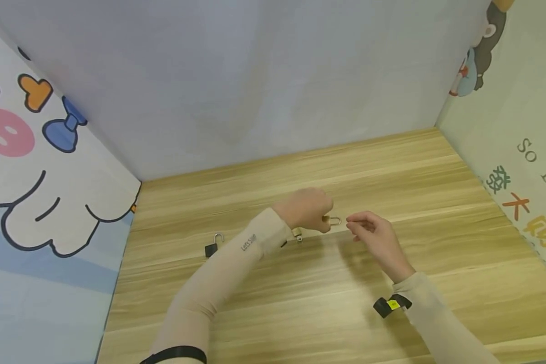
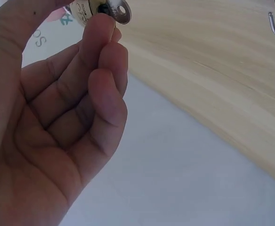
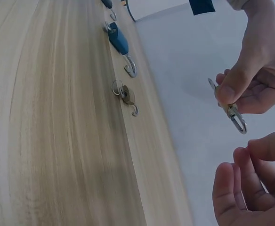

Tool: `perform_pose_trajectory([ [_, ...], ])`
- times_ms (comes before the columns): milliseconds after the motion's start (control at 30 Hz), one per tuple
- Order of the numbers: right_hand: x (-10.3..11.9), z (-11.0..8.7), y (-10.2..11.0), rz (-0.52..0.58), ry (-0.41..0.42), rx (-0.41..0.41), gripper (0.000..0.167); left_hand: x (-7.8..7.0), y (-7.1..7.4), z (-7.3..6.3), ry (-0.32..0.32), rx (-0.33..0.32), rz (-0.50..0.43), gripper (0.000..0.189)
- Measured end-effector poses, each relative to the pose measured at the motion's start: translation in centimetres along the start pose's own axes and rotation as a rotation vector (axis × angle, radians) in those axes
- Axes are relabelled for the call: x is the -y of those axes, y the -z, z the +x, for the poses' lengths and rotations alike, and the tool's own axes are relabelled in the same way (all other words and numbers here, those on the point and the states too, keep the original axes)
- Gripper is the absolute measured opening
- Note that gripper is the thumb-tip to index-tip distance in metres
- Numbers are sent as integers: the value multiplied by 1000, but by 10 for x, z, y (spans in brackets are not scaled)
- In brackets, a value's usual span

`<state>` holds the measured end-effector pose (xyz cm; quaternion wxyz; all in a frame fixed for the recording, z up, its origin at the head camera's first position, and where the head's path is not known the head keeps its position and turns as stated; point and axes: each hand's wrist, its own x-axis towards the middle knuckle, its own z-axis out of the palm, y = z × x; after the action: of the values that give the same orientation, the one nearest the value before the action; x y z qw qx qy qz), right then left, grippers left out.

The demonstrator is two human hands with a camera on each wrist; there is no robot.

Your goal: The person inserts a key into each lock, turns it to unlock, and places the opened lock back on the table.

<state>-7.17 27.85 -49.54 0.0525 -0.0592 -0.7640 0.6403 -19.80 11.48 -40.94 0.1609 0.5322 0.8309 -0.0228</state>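
My left hand [image 1: 306,210] grips a small brass padlock [image 2: 82,10] between thumb and fingers above the table. Its silver shackle [image 3: 240,123] sticks out toward the right hand, and a key [image 2: 120,10] shows at the opposite end. Most of the lock body is hidden by the fingers. Just to the right of the shackle hovers my right hand [image 1: 376,240], fingers loosely bent with the thumb near the fingertips and nothing between them. A second brass padlock [image 3: 127,95], with its shackle open and a key ring attached, lies on the table below the left wrist.
A black padlock [image 1: 211,249] with a raised shackle lies to the left on the wood-grain table [image 1: 300,313]. Another dark padlock [image 3: 118,38] lies near the brass one, partly under the left sleeve in the head view. Printed cloth walls [image 1: 273,91] border the table.
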Motion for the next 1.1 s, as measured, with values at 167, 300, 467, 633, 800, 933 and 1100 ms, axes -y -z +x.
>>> perform_pose_trajectory([
  [167,0,2,-2,-108,133,-7,21,0,2,-3,-7,22,-4,27],
  [300,1,5,-3,-147,174,14,20,0,2,-5,-7,34,-3,28],
  [467,2,5,-5,-200,170,32,19,1,2,-8,-24,28,-18,32],
  [633,2,5,-6,-266,173,26,18,3,0,-9,-43,11,-25,33],
  [800,-2,4,-7,-306,179,34,15,4,-1,-8,-52,-9,-12,27],
  [933,-2,3,-8,-309,181,41,14,5,-2,-8,-45,-29,7,21],
  [1100,0,2,-9,-299,151,58,14,6,-3,-8,-38,-45,2,22],
])
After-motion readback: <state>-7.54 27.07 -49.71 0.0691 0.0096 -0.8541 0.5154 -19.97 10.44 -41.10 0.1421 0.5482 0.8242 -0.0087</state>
